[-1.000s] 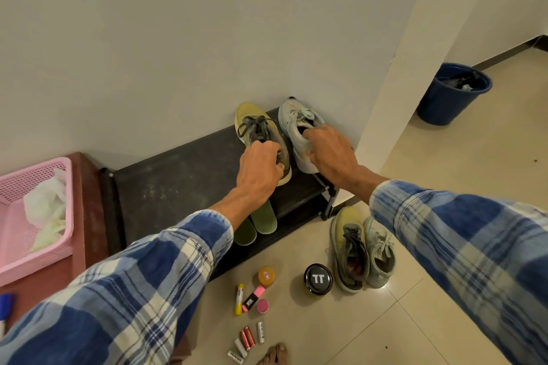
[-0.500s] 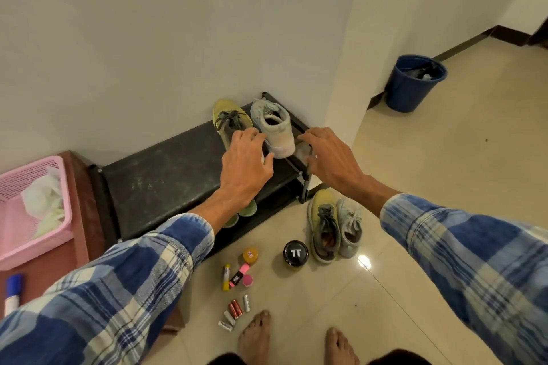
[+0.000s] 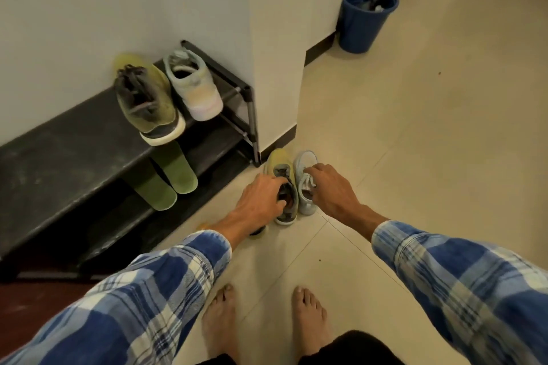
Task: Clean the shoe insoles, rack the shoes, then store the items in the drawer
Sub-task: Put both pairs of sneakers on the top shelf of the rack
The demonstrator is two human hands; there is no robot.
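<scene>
Olive shoe (image 3: 280, 163) collar hooked by left hand (image 3: 261, 198) fingers, right hand (image 3: 330, 190) pinching pale shoe (image 3: 305, 158) tongue; lift level, rack (image 3: 74, 142) at 10 o'clock.

Pale wall (image 3: 89, 9) meets a square pillar (image 3: 272, 38) edged with dark skirting (image 3: 321, 47) — cream floor tiles (image 3: 415, 142) with thin grout lines spread to the right. A blue bin (image 3: 366, 21) stands by the far wall. Soft, even light — a red-brown surface (image 3: 35, 305) lies lower left.
</scene>
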